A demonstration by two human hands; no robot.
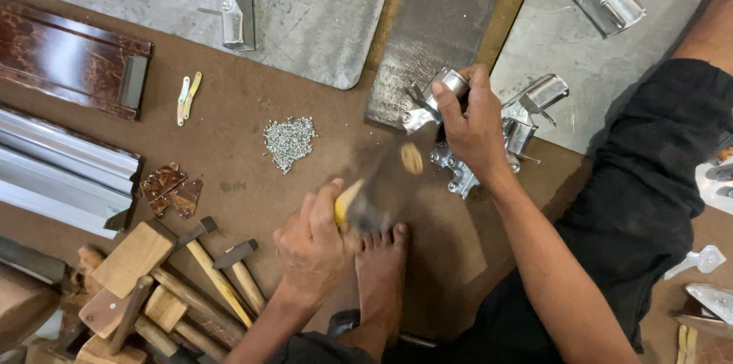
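Left hand [313,246] clenched round a yellow-handled hammer [382,181], head blurred mid-swing. Right hand [473,124] at one o'clock of it, fingers closed on a shiny metal bracket [435,101] pressed to the dark steel plate [443,20]. More brackets [527,116] just beside at three o'clock. Rivet pile [289,141] at ten o'clock of the left hand; spare hammers [217,272] at eight. Bare foot [382,261] touching the left hand.

Left hand [313,246] fisted, right hand [473,127] fingers pinching, forearms extended.
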